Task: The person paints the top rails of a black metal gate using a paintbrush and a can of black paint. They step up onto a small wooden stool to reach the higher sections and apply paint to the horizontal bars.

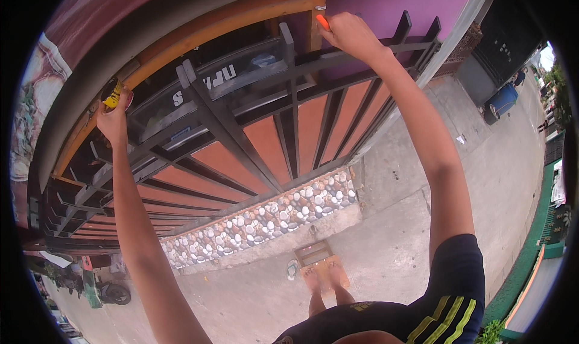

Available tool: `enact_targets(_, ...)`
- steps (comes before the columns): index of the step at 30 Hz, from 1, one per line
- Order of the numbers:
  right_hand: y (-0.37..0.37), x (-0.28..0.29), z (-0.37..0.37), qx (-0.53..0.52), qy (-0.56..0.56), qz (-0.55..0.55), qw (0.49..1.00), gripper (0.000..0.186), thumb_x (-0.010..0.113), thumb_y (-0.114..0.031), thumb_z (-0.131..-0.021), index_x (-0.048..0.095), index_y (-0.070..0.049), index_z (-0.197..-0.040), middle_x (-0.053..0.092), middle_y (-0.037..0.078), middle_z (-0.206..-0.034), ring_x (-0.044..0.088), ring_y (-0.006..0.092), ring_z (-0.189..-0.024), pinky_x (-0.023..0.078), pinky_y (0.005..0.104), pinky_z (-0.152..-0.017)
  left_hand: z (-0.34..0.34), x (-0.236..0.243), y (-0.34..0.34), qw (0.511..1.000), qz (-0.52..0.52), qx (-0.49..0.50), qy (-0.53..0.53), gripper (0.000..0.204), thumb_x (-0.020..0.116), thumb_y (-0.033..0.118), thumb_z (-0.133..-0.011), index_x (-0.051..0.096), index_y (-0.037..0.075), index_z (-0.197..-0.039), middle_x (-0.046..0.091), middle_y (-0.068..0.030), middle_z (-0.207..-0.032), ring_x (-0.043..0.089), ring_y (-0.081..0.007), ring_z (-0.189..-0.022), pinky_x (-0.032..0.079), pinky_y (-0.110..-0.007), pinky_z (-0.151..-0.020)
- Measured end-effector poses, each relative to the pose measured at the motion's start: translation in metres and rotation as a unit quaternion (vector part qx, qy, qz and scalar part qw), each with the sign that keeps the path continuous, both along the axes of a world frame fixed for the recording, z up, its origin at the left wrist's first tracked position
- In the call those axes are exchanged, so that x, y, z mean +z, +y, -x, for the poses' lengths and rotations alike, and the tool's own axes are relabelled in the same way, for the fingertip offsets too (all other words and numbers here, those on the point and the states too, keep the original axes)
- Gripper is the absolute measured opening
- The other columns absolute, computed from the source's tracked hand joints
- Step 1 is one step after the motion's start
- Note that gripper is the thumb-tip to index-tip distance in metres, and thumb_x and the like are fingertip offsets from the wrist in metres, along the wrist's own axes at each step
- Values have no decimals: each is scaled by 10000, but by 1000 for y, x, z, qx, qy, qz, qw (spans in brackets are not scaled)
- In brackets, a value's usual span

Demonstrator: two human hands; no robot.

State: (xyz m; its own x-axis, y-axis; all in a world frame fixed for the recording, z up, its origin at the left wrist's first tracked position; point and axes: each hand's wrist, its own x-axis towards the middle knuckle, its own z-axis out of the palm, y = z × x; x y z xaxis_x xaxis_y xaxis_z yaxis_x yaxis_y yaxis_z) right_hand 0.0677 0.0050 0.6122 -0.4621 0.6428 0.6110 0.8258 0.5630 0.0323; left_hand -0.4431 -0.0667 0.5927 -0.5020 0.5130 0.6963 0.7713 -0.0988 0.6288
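My left hand (114, 119) is raised at the far left, with its fingers closed round a small yellow-and-black object (113, 97) that looks like a tape measure. It is next to a long orange-brown wooden beam (211, 33) above a window. At the beam's right end, my right hand (356, 37) grips a bright orange object (323, 22); its kind is hidden by the fingers. Just above that object, a small pale metal piece (320, 8) is fixed to the wood. Both arms reach over a dark metal fence (283, 72).
I stand barefoot on a small wooden stool (315, 253), with a slipper (292, 270) beside it. A pebble-covered ledge (259, 224) runs below the fence's upright bars and pointed tops. A blue drum (502, 100) stands at the right; a motorcycle (108, 293) is at the lower left.
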Motion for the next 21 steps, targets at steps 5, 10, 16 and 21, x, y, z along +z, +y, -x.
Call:
enact_targets(5, 6, -3, 18, 94, 162, 137, 973, 378, 569, -271, -924, 661, 20, -701, 636, 161, -645, 617, 284, -581, 489, 366, -580, -11, 4, -4, 1000, 14, 3, -5, 607, 774, 479, -687, 679, -31, -1003, 696, -101, -914, 644, -173, -843, 467, -293, -809)
enact_targets(10, 10, -5, 8, 67, 291, 161, 941, 408, 542, -298, -934, 686, 7, -704, 637, 105, -600, 573, 170, -521, 460, 308, -560, -7, 3, -5, 1000, 10, 5, -3, 581, 773, 472, -691, 687, -11, -1003, 697, -92, -915, 645, -172, -852, 465, -300, -822)
enact_targets(16, 15, -6, -39, -47, 206, 65, 975, 413, 553, -274, -920, 625, 22, -642, 594, 169, -565, 597, 367, -565, 487, 402, -586, -9, 5, -4, 1000, 10, 3, -9, 586, 778, 467, -689, 686, -7, -1020, 698, -88, -926, 644, -165, -862, 462, -296, -833)
enact_targets(21, 10, -1, -14, -59, 87, -41, 994, 392, 552, -277, -919, 608, 32, -683, 562, 198, -572, 588, 390, -616, 478, 428, -589, -14, 7, -7, 1000, 23, 6, -12, 595, 779, 467, -688, 683, -13, -1026, 697, -92, -942, 644, -169, -867, 458, -294, -838)
